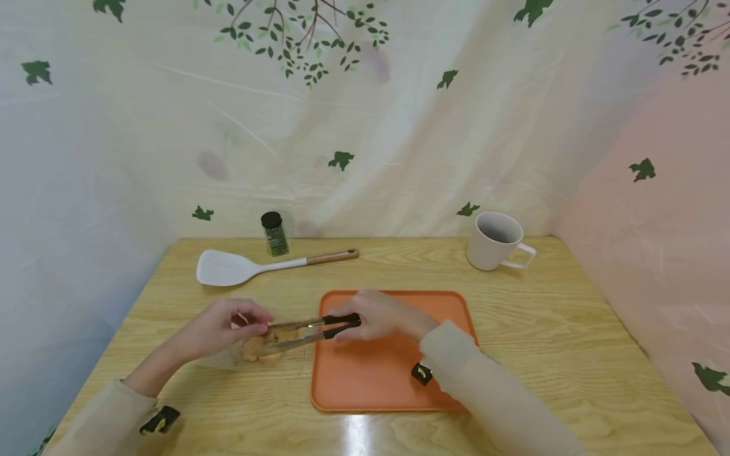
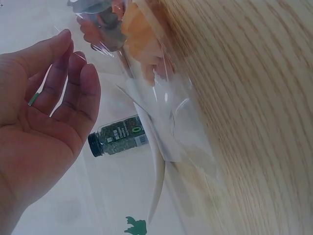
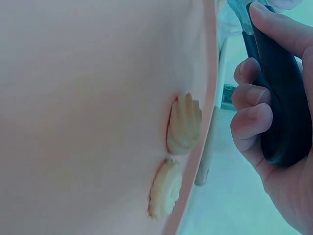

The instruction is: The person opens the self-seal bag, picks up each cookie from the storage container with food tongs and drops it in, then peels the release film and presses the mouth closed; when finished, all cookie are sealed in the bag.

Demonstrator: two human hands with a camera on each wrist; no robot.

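My right hand [image 1: 376, 315] grips the black handles of metal tongs [image 1: 310, 342]. The tongs point left, their tips among golden-brown cookies [image 1: 256, 349] in a clear plastic bag [image 2: 188, 139]. On the bag's far side, my left hand [image 1: 219, 326] pinches the film between thumb and fingertips; how much film it holds is hard to see. An orange tray [image 1: 365, 386] lies under my right hand and forearm. Two ridged, pale cookies [image 3: 184, 125] rest near the tray's edge in the right wrist view; the head view hides them.
Behind the bag lies a white spatula [image 1: 225, 269] with a wooden handle. A black-capped seasoning jar [image 1: 276, 237] stands near the back edge. A white mug [image 1: 485, 247] is at the back right. Leaf-patterned cloth [image 1: 399, 139] hangs around the table.
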